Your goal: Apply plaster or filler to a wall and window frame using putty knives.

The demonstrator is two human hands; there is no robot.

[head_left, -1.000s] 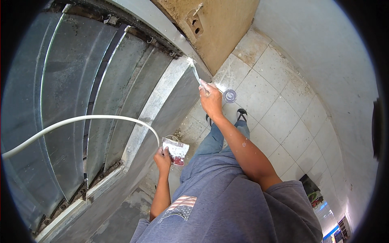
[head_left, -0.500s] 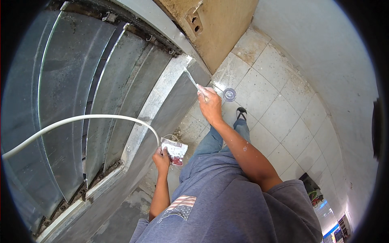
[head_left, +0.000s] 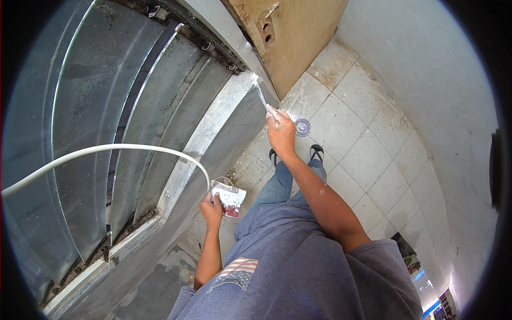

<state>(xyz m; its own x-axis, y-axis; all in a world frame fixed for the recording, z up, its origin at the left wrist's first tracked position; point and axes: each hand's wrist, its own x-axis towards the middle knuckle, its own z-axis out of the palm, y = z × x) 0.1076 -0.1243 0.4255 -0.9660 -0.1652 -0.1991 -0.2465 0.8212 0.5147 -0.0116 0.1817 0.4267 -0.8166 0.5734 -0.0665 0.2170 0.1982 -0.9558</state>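
Note:
My right hand (head_left: 280,128) is closed around the handle of a slim, white-smeared putty knife (head_left: 261,97). Its tip touches the far end of the pale ledge (head_left: 210,125), at a blob of white paste (head_left: 254,79) near the door frame. Lower down on the left, my left hand (head_left: 213,209) grips the edge of a small flat plate (head_left: 228,198). White paste covers most of that plate, with dark red showing at its near edge. Right behind the left hand, a white hose (head_left: 133,146) arches over the ledge.
Grey metal shutter panels (head_left: 101,96) stand beyond the ledge. A worn wooden door (head_left: 298,37) is at the far end, with a round floor drain (head_left: 302,127) on the tiled floor (head_left: 368,154). A pale wall (head_left: 421,69) curves along the right.
The knife tip and my right hand have shifted slightly to the right, tip farther along the ledge toward the corner. The view has tilted slightly; both feet now show. My left hand still holds the plate.

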